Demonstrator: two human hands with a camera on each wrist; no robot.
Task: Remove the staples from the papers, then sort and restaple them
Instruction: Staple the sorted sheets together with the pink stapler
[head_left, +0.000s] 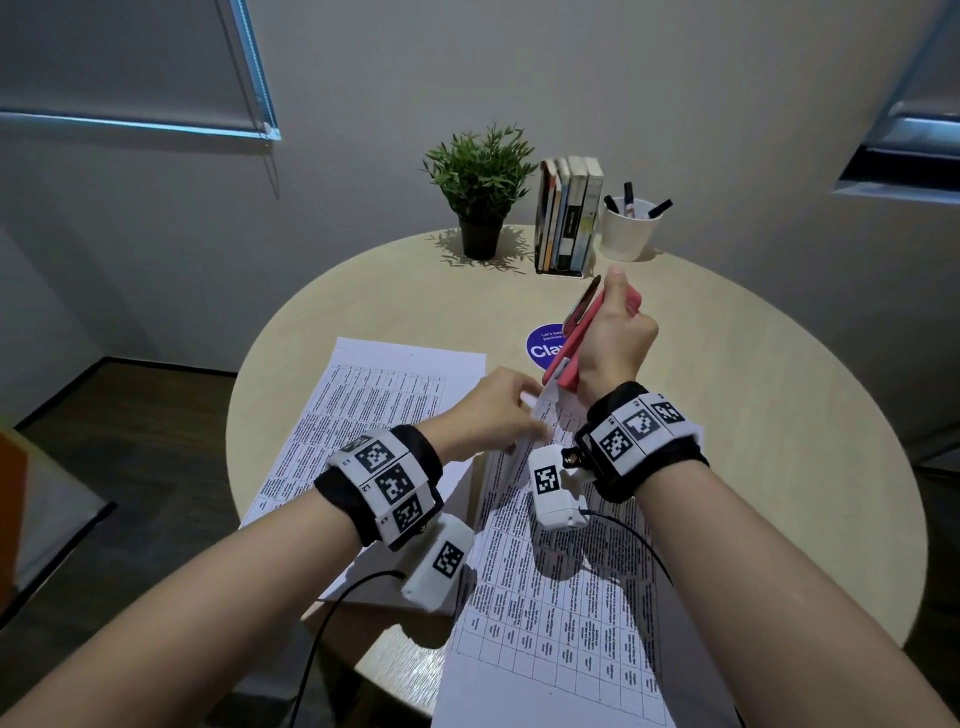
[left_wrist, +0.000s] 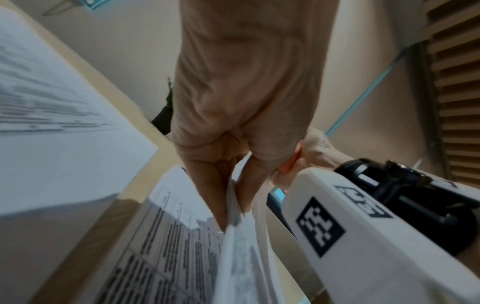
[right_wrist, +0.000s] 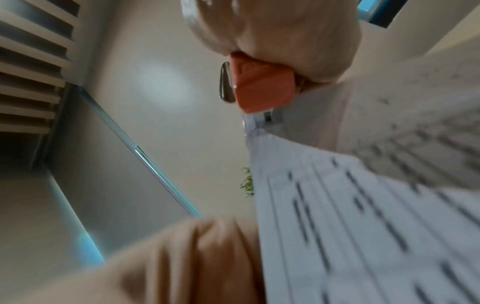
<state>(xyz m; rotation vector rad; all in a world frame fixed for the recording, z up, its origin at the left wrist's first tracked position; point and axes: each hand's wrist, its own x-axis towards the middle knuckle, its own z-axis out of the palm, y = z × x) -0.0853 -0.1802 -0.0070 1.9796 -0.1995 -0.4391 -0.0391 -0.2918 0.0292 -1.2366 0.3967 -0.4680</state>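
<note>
Coral-pink stapler (head_left: 582, 340), gripped in the curled right hand (head_left: 613, 343), stood tilted up with its mouth over the raised top corner of the sheaf of papers (head_left: 550, 545); restapling looked to be the step in hand. Left hand (head_left: 493, 410) pinched that corner between thumb and fingers (left_wrist: 249, 185), just beside the stapler's mouth. Next came, probably, a firm squeeze with the sheets kept square, the pinching fingertips clear of the mouth
</note>
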